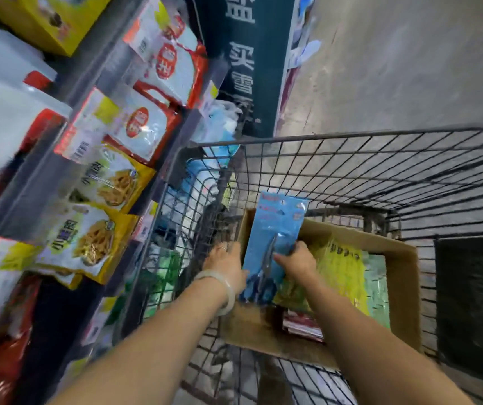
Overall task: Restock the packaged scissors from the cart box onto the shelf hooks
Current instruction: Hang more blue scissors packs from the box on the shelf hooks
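While both hands hold one blue pack above the box, things lie so:
Shelf [68, 159]: left of the cart, hung with snack packets, red-and-white above, yellow below.
Cart [351, 176]: wire basket, just beside the shelf.
Box [403, 287]: open cardboard, inside the cart, holding yellow-green packs.
Scissors pack [275, 229]: blue card, upright, raised over the box's left end.
Left hand [225, 264]: grips the pack's left edge; pale bangle on the wrist.
Right hand [295, 260]: fingers curled round its lower right edge.
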A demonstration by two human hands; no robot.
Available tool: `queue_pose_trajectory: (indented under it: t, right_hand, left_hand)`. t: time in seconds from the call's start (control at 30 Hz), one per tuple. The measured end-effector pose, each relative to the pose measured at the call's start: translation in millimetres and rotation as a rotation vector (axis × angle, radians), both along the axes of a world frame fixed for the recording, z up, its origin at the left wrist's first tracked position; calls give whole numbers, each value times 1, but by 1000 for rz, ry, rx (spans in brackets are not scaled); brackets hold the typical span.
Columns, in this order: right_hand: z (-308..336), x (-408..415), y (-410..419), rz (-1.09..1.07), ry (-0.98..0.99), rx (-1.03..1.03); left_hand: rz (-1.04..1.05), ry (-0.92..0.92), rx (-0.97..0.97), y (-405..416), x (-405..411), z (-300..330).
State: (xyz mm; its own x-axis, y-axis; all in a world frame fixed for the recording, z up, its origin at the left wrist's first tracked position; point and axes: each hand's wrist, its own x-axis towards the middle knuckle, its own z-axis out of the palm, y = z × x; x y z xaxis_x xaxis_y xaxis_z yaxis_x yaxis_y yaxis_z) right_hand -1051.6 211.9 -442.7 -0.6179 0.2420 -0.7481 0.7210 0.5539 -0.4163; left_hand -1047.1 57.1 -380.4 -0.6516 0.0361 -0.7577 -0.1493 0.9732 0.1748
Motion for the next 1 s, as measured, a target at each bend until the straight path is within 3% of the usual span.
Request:
queue_pose_trajectory:
  t: [0.07,0.2,0.37,0.53,0.67,0.83,1.0]
  right_hand:
    - [-6,1,-1,-90,47,-11]
    - [-5,-4,-10,-59,98,-23]
    - [-3,-7,-16,-265,132,-73]
    - [-8,-5,-17,-271,96,-160]
    - [-10,-8,-11,-247,117,-40]
    - [-8,-3,-13,-196,122,-93]
    - [-5,-6,-23,-320,142,-125]
  left_hand:
    - [22,-10,1,6,1,-6]
    - [49,2,18,11,2,-7]
    - [176,18,83,11,-3,-9]
    - [257,-2,67,9,10,-16]
    - [297,-9,77,9,17,-15]
    - [307,7,69,6,17,-12]
    - [302,29,57,8,20,-10]
